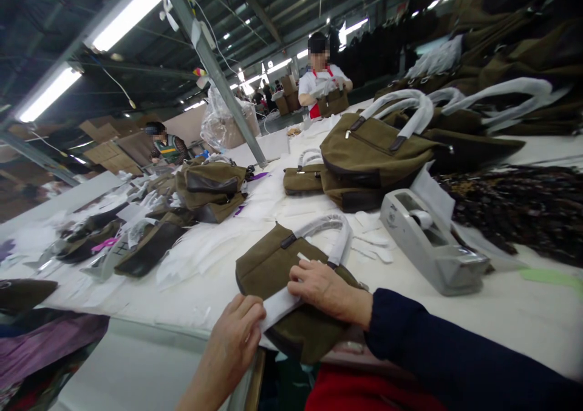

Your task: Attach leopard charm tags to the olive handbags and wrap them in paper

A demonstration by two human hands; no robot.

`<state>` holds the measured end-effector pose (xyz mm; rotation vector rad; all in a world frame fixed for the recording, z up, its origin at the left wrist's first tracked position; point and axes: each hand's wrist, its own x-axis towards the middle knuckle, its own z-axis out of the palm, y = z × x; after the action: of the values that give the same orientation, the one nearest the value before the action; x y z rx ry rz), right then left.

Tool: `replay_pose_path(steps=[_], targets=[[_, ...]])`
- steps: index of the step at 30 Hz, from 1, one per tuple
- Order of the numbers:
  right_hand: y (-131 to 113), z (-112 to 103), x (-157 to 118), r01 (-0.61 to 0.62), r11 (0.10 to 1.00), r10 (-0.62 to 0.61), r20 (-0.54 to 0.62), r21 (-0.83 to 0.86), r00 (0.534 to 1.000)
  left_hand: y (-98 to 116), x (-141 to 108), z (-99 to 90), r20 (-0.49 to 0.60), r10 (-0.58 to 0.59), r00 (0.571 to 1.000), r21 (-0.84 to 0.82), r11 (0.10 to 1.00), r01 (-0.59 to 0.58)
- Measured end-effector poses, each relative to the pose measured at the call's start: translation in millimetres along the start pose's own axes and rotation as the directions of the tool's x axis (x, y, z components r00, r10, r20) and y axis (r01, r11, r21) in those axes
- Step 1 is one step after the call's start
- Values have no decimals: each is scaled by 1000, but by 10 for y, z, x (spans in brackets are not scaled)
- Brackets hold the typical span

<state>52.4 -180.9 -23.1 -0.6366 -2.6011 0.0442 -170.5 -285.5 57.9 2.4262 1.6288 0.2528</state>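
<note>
An olive handbag (265, 259) with dark trim lies on the white table before me. White wrapping covers its raised handle (339, 232). Across the lower part of the bag runs a folded white strip (280, 308), which looks like thin paper or foam. My left hand (241, 332) pinches the strip's left end at the table's front edge. Over the middle of the bag, my right hand (323, 286) has its fingers curled on the strip's other end. A small white piece shows by its fingertips, too small to name.
Right of the bag stands a grey tape dispenser (432, 247). Behind it are stacked olive bags (378, 150) with wrapped handles. More bags (209, 186) and white sheets (200, 259) lie to the left. A slanted metal post (223, 77) rises behind. Two co-workers (323, 83) are farther back.
</note>
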Motion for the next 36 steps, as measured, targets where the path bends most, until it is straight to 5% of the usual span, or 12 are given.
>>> replay_pose_path(steps=[5,11,16,21,25,28,32,36], targets=[[-36,-90,-63,43,999,-44,39,28,998,8,106,-158,74,-47,996,-125,991,56],[-111,-112,-107,27,999,-28,47,29,998,-41,511,-98,228,-246,942,20,968,248],[-238,-235,-296,-62,992,63,-5,107,998,-73,645,-23,312,-166,935,-49,980,191],[-621,-278,-682,-127,948,138,-15,292,990,-116,708,73,378,-159,912,-210,945,251],[-729,-114,-805,-132,977,131,16,165,991,-85,733,95,446,-158,881,-353,873,336],[-596,-73,-793,-114,988,119,-43,105,992,11,699,45,487,-186,853,-518,725,453],[-399,-115,-809,-109,993,114,-105,50,988,269,624,60,516,-239,823,-739,362,568],[-414,-175,-932,-172,982,175,-40,83,984,465,567,215,512,-221,830,-803,222,554]])
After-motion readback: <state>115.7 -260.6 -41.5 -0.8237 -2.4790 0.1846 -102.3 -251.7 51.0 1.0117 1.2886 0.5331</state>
